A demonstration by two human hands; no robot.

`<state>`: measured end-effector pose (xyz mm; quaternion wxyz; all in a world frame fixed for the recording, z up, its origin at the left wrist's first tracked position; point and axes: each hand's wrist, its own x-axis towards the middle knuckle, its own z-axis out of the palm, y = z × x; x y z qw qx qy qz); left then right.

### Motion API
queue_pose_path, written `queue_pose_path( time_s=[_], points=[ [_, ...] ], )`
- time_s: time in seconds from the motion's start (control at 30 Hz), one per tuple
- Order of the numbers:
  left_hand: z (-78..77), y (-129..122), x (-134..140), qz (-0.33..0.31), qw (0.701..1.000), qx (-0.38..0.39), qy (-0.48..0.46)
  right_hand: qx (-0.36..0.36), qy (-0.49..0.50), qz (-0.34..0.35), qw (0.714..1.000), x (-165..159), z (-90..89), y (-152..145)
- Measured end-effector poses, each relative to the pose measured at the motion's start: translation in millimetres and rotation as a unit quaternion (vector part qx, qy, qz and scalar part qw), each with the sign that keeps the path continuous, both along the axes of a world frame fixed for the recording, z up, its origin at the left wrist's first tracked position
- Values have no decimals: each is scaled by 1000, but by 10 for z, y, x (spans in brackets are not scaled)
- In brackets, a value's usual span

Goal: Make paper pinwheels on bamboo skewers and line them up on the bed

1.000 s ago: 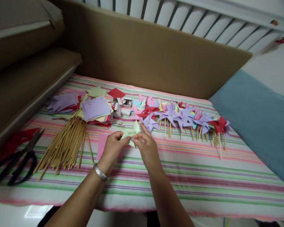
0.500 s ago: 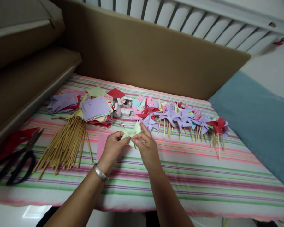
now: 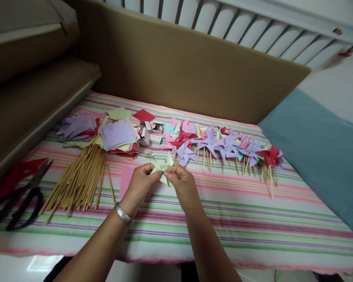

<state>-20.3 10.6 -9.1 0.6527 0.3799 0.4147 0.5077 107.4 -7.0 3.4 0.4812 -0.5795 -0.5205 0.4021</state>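
A pale green paper pinwheel [image 3: 166, 179], its corners folded inward, is held between both hands above the striped cloth. My left hand [image 3: 141, 181] pinches it from the left, thumb near its middle. From the right, my right hand [image 3: 182, 184] grips it with thumb and fingers close to the centre. Whether a pin is at the centre is too small to tell. A pink paper square [image 3: 126, 181] lies partly under my left hand. Just behind the pinwheel is a small heap of metal pins [image 3: 150, 155]. Finished pinwheels on sticks, among them a purple one [image 3: 185, 153], lie behind my right hand.
Wooden sticks [image 3: 79, 180] lie fanned out at left, beside black-handled scissors [image 3: 28, 203] and red paper [image 3: 16, 174]. Stacked paper squares [image 3: 119, 135] and small white boxes [image 3: 156, 139] are behind. A brown board [image 3: 179, 66] stands along the back; brown cushions [image 3: 41, 84] are at left.
My right fingers have curled down from the upper right blade to nearer the pinwheel's centre. The pinwheel stays between both hands in about the same spot.
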Motion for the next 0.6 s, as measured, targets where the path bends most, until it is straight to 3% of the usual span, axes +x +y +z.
queue_pose_path(
  time_s=[0.2, 0.6],
  points=[
    [5, -19, 5, -7, 1000, -2, 4, -56, 89, -5, 994, -15, -14, 1],
    [-8, -39, 49, 30, 998, -51, -31, -57, 92, -35, 993, -31, -24, 8]
  ],
)
